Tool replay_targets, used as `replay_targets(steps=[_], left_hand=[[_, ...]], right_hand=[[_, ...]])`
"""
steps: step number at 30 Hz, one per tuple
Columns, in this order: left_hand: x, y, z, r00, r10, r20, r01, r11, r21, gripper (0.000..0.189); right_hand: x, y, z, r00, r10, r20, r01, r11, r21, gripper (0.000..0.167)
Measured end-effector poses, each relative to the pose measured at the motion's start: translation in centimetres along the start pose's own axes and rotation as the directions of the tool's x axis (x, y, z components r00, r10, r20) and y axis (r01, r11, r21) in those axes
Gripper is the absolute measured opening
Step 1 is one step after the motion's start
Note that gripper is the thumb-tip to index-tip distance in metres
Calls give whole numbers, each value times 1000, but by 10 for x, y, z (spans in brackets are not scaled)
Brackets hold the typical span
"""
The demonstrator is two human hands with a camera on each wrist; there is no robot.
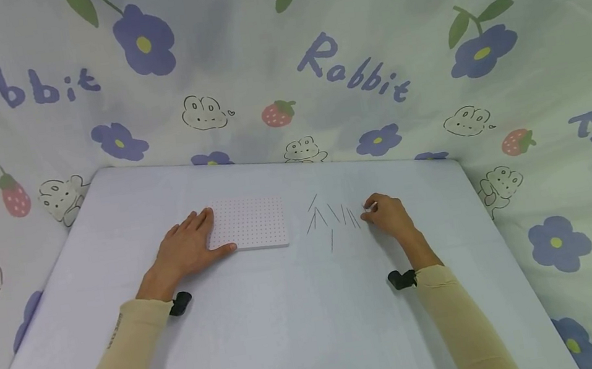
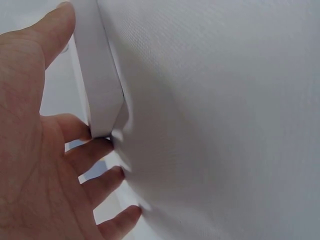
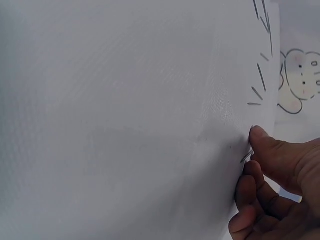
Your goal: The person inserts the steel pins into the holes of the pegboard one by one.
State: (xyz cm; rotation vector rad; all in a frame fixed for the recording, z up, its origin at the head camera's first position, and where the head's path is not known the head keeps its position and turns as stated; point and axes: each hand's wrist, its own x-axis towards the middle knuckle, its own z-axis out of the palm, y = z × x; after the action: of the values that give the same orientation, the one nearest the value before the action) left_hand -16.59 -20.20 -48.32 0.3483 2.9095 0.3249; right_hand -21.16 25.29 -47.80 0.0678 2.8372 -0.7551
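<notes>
A white rectangular board [image 1: 250, 223] with a grid of small dots lies left of centre on the table. My left hand [image 1: 186, 244] rests against its left side, fingers spread and thumb along the front edge. In the left wrist view, the fingertips touch the white cloth beside the board's corner [image 2: 97, 75]. Several thin dark needle-like sticks [image 1: 331, 213] lie scattered right of the board. My right hand [image 1: 388, 213] is at their right end, fingers bent, thumb and forefinger apart. In the right wrist view, one short stick [image 3: 245, 157] shows in the gap between those fingertips.
A white cloth covers the table [image 1: 293, 334]. Behind and beside it hangs a curtain [image 1: 235, 61] printed with flowers, rabbits and strawberries. A small black device [image 1: 179, 303] sits at the left wrist, and another black device [image 1: 401, 279] at the right.
</notes>
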Motion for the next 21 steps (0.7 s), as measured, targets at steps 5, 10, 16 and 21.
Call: replay_targets(steps=[5, 10, 16, 21], left_hand=[[0, 0, 1, 1000, 1, 0, -1, 1000, -1, 110], [0, -1, 2, 1000, 2, -1, -2, 1000, -1, 111], [0, -1, 2, 1000, 0, -2, 0, 1000, -5, 112], [1, -1, 3, 1000, -1, 0, 1, 1000, -5, 111]], right_hand=[[2, 1, 2, 1000, 15, -22, -15, 1000, -2, 22], [4, 2, 3, 1000, 19, -25, -19, 1000, -9, 17], [5, 1, 1, 1000, 26, -12, -27, 999, -21, 16], [6, 0, 2, 1000, 29, -9, -29, 999, -32, 18]])
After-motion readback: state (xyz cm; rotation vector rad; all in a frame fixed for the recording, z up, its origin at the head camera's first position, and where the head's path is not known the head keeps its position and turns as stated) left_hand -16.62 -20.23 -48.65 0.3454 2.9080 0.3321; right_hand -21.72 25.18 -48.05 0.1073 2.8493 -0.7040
